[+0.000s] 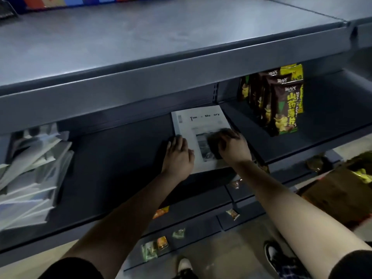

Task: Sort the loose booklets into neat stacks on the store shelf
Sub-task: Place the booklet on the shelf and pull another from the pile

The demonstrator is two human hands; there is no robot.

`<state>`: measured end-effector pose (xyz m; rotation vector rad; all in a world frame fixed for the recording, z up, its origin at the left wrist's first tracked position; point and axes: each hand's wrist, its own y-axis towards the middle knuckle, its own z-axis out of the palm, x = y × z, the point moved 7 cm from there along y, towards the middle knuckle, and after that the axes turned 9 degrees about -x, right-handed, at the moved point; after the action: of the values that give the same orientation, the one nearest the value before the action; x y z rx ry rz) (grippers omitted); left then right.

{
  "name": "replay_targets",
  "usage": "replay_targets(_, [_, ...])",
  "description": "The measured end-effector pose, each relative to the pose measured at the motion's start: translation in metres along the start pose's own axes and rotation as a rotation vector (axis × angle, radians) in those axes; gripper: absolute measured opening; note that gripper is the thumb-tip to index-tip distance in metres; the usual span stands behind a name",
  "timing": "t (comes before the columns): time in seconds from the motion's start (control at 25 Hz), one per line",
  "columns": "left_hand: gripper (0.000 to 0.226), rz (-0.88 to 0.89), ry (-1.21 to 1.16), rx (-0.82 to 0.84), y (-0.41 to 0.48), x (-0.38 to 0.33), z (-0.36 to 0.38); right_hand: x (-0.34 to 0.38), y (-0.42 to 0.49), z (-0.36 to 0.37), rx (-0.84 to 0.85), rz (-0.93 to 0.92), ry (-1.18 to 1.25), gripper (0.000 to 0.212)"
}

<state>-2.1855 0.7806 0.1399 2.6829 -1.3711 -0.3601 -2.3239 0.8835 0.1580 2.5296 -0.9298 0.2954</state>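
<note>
- A person's 2 hands square up a white paper booklet (201, 121) with black title lettering and a grey photo on its cover; it lies flat on the dark grey metal store shelf (120, 158), close to the upright divider at mid-shelf.
- The left hand (177, 154) lies open, fingers fairly straight against the booklet's left edge, gripping nothing.
- The right hand (231, 146) rests knuckles-up on the cover's right half, fingers bent; motion blur hides whether it presses the cover or pinches it.
- Whether more copies lie under this booklet cannot be told; at most 1 neat stack looks begun.
- Well apart at the shelf's far left, a heap of loose pale booklets (30, 168) sprawls at mixed angles, some tilted, some overlapping; this appears to be the bulk of the work left.
- Judged from this, the sorting is at an early stage; most booklets await stacking.
- Beyond the divider, dark brown and yellow-green snack bags (281, 109) stand upright in the next bay; small wrapped packets (161, 242) lie scattered on the shelf below.
</note>
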Motion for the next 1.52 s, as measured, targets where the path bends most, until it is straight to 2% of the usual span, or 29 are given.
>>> replay_targets(0.12, [0.058, -0.025, 0.008, 0.040, 0.009, -0.003, 0.007, -0.004, 0.014, -0.004, 0.008, -0.019, 0.038, 0.037])
replay_targets(0.24, [0.059, -0.107, -0.029, 0.079, 0.014, -0.002, 0.009, -0.007, 0.027, 0.001, 0.056, 0.010, 0.062, 0.037])
replay_targets(0.44, [0.057, -0.175, -0.021, 0.058, 0.019, -0.006, 0.007, -0.012, 0.038, 0.008, 0.107, -0.062, 0.105, 0.038])
replay_targets(0.64, [0.053, -0.221, 0.060, 0.063, 0.018, -0.007, 0.000, -0.014, 0.036, 0.005, 0.037, -0.146, 0.150, 0.032])
replay_targets(0.88, [0.046, -0.279, 0.125, 0.107, -0.017, -0.014, -0.027, 0.004, 0.035, 0.004, 0.150, -0.255, -0.184, 0.037])
replay_targets(0.96, [0.047, -0.303, 0.150, 0.107, -0.041, -0.005, -0.041, 0.029, 0.034, 0.001, 0.174, -0.310, -0.154, 0.034])
replay_targets(1.04, [0.051, -0.376, 0.180, 0.044, -0.063, 0.012, -0.061, 0.071, 0.028, -0.003, 0.183, -0.427, 0.024, 0.034])
replay_targets(1.12, [0.053, -0.410, 0.192, -0.032, -0.076, 0.026, -0.083, 0.115, 0.015, -0.009, 0.199, -0.564, 0.191, 0.043])
replay_targets(1.28, [0.051, -0.418, 0.256, -0.180, -0.105, 0.051, -0.137, 0.198, -0.024, -0.027, 0.220, -0.818, 0.353, 0.051])
replay_targets(1.4, [0.054, -0.346, 0.210, -0.428, -0.131, 0.064, -0.192, 0.255, -0.044, -0.058, 0.054, -0.923, 0.517, 0.049])
replay_targets(1.52, [0.040, -0.316, 0.210, -0.715, -0.162, 0.086, -0.250, 0.312, -0.064, -0.084, -0.057, -0.938, 0.660, 0.049])
